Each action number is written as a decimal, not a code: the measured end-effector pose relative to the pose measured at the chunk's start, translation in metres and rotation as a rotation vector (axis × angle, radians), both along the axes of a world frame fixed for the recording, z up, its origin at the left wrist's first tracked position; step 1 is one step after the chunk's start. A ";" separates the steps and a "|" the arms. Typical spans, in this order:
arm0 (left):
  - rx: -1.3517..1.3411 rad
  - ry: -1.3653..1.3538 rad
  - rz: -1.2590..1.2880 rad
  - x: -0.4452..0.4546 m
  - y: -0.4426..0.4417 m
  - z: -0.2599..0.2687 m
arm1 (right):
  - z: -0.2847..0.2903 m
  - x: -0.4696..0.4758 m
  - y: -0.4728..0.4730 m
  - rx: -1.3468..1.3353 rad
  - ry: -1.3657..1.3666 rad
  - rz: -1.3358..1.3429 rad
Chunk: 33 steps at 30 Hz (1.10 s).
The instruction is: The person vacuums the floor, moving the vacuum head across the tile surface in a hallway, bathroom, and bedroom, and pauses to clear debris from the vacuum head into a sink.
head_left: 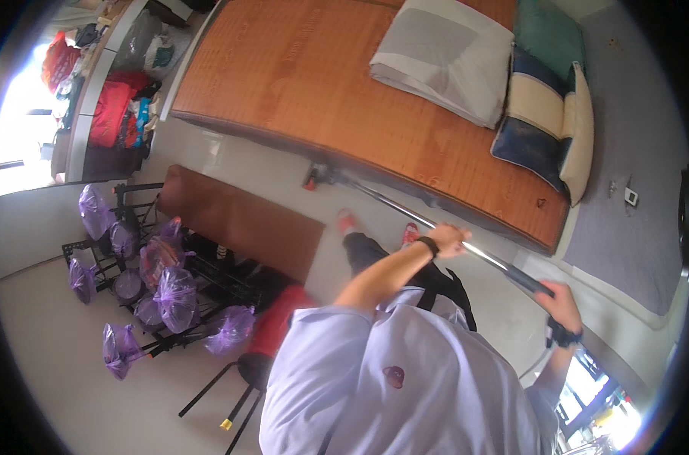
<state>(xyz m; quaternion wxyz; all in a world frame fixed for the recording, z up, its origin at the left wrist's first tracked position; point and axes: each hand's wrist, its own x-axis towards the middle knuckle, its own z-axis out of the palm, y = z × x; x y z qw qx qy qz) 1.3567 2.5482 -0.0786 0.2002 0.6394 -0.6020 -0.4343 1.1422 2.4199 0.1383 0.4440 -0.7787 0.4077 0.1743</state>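
Note:
A long metal pole (pixel 398 207) slants down in front of me, with a dark grip at its near end. Wrapped around the bare metal partway along it is my left hand (pixel 448 240), with a black band on the wrist. My right hand (pixel 562 307) closes around the dark grip, and a dark watch sits on that wrist. At the far end, a blurred head with a red part (pixel 315 176) rests low by the bed's side; its exact kind is unclear. My feet in red-patterned footwear stand on the pale floor, just short of the pole.
The bed (pixel 299 74) with its orange-brown surface bears a folded quilt (pixel 444 57) and several pillows (pixel 532 114). At left are a brown board (pixel 236 222), black metal frames with purple plastic bags (pixel 176 298) and a red stool (pixel 279 318). Shelves (pixel 85 108) hold bags and cloths.

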 end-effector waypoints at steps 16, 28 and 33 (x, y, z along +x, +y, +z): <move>-0.018 0.060 -0.137 -0.097 -0.032 -0.008 | 0.028 -0.101 -0.018 0.064 0.162 -0.356; 0.279 -0.191 0.812 0.177 0.186 -0.077 | -0.140 0.208 0.148 0.277 -0.303 0.190; 0.454 -0.367 0.909 0.181 0.250 -0.042 | -0.198 0.260 0.259 -0.060 -0.263 0.453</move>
